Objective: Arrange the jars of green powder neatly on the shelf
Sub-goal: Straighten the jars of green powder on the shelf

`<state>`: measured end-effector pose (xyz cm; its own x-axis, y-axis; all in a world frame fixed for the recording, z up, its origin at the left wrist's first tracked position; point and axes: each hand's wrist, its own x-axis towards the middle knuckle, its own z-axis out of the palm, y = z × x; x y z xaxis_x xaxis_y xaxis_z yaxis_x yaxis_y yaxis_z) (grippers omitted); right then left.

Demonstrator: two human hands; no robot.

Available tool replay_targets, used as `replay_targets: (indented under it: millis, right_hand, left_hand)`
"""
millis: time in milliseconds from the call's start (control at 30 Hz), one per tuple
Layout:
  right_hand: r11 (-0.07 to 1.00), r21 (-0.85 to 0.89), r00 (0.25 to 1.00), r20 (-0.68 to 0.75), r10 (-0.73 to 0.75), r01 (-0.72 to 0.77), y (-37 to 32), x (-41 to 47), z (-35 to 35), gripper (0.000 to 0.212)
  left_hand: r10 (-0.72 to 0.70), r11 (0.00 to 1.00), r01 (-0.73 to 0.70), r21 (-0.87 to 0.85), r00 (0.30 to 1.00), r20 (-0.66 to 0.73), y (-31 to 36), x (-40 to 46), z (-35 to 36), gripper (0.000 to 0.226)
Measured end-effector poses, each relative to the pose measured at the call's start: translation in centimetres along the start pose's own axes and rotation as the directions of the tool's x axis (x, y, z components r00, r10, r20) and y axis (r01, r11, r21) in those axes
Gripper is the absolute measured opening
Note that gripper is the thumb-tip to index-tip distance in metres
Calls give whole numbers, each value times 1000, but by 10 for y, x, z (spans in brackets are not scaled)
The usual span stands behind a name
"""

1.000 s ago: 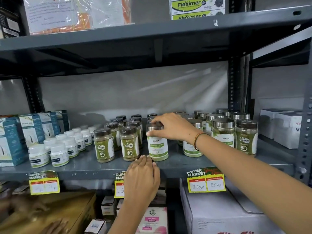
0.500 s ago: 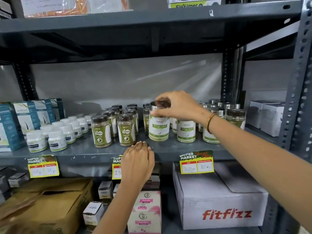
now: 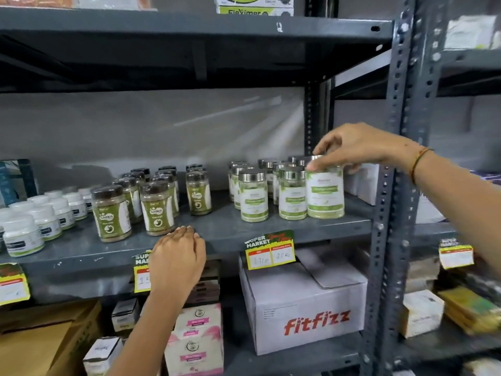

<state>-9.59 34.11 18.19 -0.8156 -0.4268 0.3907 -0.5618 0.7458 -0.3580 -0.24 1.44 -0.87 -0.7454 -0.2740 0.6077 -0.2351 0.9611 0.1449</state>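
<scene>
My right hand (image 3: pixel 360 147) grips the silver lid of a jar of green powder (image 3: pixel 325 194), which stands at the front right of the grey shelf (image 3: pixel 225 234), beside the upright post. Several more silver-lidded jars of green powder (image 3: pixel 253 196) stand in rows just left of it. A group of dark-lidded jars (image 3: pixel 157 207) with green labels stands further left. My left hand (image 3: pixel 177 256) rests flat on the shelf's front edge, fingers together, holding nothing.
Small white tubs (image 3: pixel 23 234) fill the shelf's left end. A perforated steel post (image 3: pixel 393 169) borders the right side. Price tags (image 3: pixel 269 252) hang on the front edge. Below sit a fitfizz carton (image 3: pixel 306 308), pink boxes (image 3: pixel 195 340) and a brown carton (image 3: pixel 40 343).
My right hand has carried the silver-lidded jar from the middle of the shelf to the right end of the jar group. The view has swung right. My left hand has stayed on the shelf edge.
</scene>
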Motion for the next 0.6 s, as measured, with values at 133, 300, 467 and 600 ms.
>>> replay_targets:
  millis: [133,300,467,600]
  right_hand:
    - [992,-42,992,23,120,-119,34,-2,-10,65]
    - [953,-183,968,11,249,-243,55,4,-6,64]
    - [871,-430,966,-21,256,-240,56,16,6,61]
    - [810,-537,961,-3,276,-235,59,23,10,59]
  left_hand:
    - [-14,1000,14,-5,1000,15,1,-1,1,35]
    - [-12,1000,12,-14,1000,2,1,-1,2,42]
    - [-27,999,26,-43,999,-29,3,-2,3,48]
    - [-35,998,34,-50,999,-22,5,-2,2,48]
